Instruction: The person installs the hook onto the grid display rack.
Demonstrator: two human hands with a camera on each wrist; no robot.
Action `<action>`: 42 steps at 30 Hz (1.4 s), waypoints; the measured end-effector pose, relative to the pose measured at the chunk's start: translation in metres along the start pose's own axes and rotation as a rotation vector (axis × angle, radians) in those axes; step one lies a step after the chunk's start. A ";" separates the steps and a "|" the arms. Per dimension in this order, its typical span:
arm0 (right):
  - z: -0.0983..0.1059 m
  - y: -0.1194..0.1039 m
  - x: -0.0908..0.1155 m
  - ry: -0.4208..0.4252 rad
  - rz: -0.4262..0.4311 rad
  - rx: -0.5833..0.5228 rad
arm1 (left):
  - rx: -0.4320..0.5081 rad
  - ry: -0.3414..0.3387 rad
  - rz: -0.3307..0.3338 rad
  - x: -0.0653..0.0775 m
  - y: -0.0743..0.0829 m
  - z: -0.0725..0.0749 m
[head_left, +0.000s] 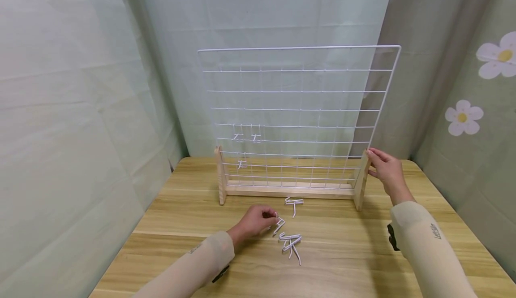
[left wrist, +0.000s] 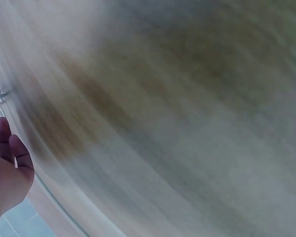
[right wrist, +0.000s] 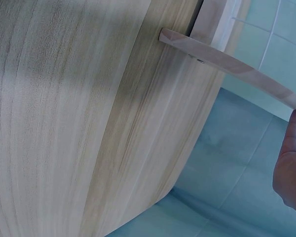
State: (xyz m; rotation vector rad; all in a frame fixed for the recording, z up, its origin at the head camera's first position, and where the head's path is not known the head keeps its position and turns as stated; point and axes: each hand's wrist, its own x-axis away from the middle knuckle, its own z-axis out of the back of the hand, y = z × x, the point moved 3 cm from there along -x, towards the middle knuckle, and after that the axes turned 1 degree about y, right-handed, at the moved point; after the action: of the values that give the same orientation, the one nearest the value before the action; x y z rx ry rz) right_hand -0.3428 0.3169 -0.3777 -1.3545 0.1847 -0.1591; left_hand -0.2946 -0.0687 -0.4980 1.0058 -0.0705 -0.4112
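Observation:
My left hand [head_left: 257, 221] pinches a white wire hook [head_left: 280, 224] low over the table, with the hook poking out past the fingertips. In the left wrist view only part of that hand [left wrist: 9, 165] shows at the left edge. With my right hand [head_left: 388, 172] I grip the top of the right wooden upright [head_left: 361, 182] of a stand. A white wire grid rack [head_left: 298, 110] rises from this stand. Fingertips of the right hand [right wrist: 292, 158] meet the upright [right wrist: 237, 68] in the right wrist view.
Three small white hooks [head_left: 238, 136] hang at the grid's lower left. One loose hook [head_left: 294, 202] lies before the stand's wooden base [head_left: 290, 192], and a tangled cluster of hooks [head_left: 290, 244] lies nearer me. Pale curtains [head_left: 96, 110] surround the wooden table [head_left: 338, 253].

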 end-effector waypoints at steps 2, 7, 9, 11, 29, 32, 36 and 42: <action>0.000 0.000 0.000 0.001 -0.002 0.002 | -0.006 0.004 0.003 0.001 0.000 0.001; 0.000 -0.001 0.001 0.006 -0.002 0.009 | -0.012 0.018 0.013 0.002 0.000 0.003; 0.000 -0.001 0.000 0.008 0.000 0.012 | -0.012 0.026 0.014 0.002 0.000 0.004; 0.000 -0.001 0.000 0.008 0.000 0.011 | -0.012 0.035 0.021 0.002 0.000 0.005; 0.000 0.000 0.000 0.005 -0.002 0.006 | -0.056 -0.067 0.009 -0.003 0.002 0.013; 0.001 0.000 0.001 0.001 -0.002 0.008 | -0.083 -0.103 -0.005 -0.007 0.002 0.014; 0.001 0.001 0.001 0.000 -0.002 0.007 | -0.111 -0.148 -0.036 -0.012 0.003 0.014; 0.001 0.000 0.000 0.000 0.000 0.006 | -0.181 -0.205 -0.099 -0.016 0.006 0.012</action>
State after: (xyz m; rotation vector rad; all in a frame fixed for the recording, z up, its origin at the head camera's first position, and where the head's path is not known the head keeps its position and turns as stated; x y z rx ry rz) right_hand -0.3429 0.3177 -0.3772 -1.3482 0.1842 -0.1591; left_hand -0.3102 -0.0695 -0.4847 0.7890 -0.1655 -0.6002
